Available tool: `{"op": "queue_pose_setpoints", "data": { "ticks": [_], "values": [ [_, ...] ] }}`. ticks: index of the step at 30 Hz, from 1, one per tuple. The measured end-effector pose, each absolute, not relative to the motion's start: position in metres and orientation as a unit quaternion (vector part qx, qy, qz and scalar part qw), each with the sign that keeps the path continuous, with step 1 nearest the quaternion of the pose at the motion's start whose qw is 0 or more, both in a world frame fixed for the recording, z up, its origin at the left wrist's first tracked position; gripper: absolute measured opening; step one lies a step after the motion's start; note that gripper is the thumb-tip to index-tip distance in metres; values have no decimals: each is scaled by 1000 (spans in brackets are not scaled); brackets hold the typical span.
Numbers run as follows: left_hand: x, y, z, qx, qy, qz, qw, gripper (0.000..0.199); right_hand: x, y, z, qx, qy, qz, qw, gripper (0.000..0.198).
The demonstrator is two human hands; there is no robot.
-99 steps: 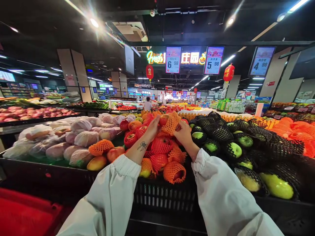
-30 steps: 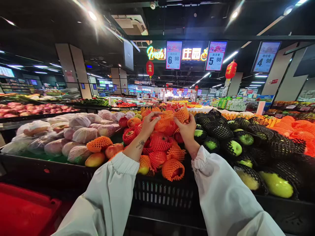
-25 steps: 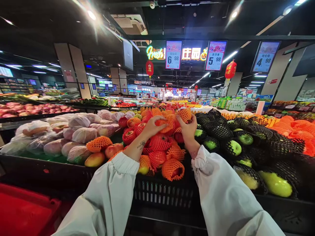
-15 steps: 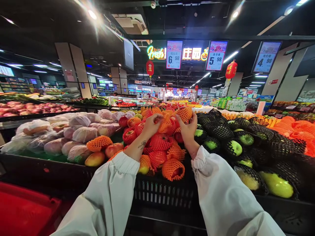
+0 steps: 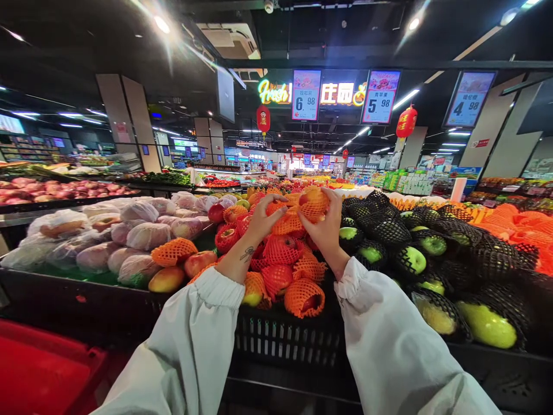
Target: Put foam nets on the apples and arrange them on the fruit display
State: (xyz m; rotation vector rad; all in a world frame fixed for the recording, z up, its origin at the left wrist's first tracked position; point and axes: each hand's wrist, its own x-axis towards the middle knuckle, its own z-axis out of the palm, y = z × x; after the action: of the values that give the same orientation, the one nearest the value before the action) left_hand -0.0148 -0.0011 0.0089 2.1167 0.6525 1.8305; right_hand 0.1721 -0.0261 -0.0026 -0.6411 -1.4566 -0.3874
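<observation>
My right hand (image 5: 325, 225) is closed around an apple (image 5: 314, 204) in an orange foam net, raised over the middle of the pile. To its left, my left hand (image 5: 262, 220) hovers above the fruit, fingers curved and thumb a little apart from them. No object shows between them. Just beyond its fingertips lies another orange foam net (image 5: 285, 223). Below both hands, red apples (image 5: 276, 279) in red and orange nets are heaped. An orange-netted apple (image 5: 305, 298) rests at the front of the heap.
Bagged pinkish fruit (image 5: 149, 236) fills the left side of the stand. On the right are green apples (image 5: 413, 260) in black nets. A black slotted crate front (image 5: 287, 343) runs below the heap. A red bin (image 5: 47, 369) stands at lower left. Price screens (image 5: 380, 97) hang overhead.
My right hand has moved slightly left and turned, bringing the netted apple more into view. The left hand's fingers have come away from the orange-netted fruit and spread slightly.
</observation>
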Motion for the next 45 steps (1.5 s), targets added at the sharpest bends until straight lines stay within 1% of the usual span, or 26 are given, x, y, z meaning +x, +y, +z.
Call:
{"op": "queue_pose_setpoints", "data": {
  "ticks": [4, 7, 10, 15, 21, 25, 29, 31, 34, 38, 41, 43, 45],
  "values": [
    [-13, -2, 7, 747, 199, 602, 200, 40, 171, -33, -1, -249, -694, -221, 638, 65],
    [-11, 2, 3, 751, 176, 578, 265, 55, 171, -33, -3, -262, -721, -219, 602, 66],
    [-11, 4, 1, 737, 181, 585, 287, 64, 170, -33, -3, -274, -752, -215, 559, 65],
    [-10, -2, 1, 714, 159, 619, 287, 66, 169, -32, -1, -267, -767, -221, 540, 63],
    [-9, -5, 2, 702, 143, 616, 328, 73, 167, -35, 0, -273, -798, -221, 490, 74],
    [-8, 1, -2, 674, 137, 619, 379, 73, 166, -37, 1, -255, -803, -231, 487, 78],
    [-7, 3, -3, 658, 142, 621, 400, 67, 167, -37, 2, -267, -801, -233, 482, 77],
    [-7, 2, -2, 659, 151, 620, 398, 65, 167, -37, 1, -275, -797, -231, 486, 77],
    [-7, 3, -2, 659, 159, 638, 365, 65, 166, -37, 0, -286, -785, -223, 502, 77],
    [-6, 12, -1, 609, 162, 698, 340, 67, 165, -38, 1, -308, -751, -227, 539, 74],
    [-12, 21, 2, 544, 149, 755, 334, 71, 167, -37, 1, -318, -732, -224, 559, 67],
    [-21, 27, 4, 507, 148, 790, 312, 75, 168, -36, 0, -312, -754, -207, 539, 57],
    [-32, 32, 5, 496, 169, 803, 285, 80, 168, -32, -3, -299, -799, -184, 488, 48]
  ]
}}
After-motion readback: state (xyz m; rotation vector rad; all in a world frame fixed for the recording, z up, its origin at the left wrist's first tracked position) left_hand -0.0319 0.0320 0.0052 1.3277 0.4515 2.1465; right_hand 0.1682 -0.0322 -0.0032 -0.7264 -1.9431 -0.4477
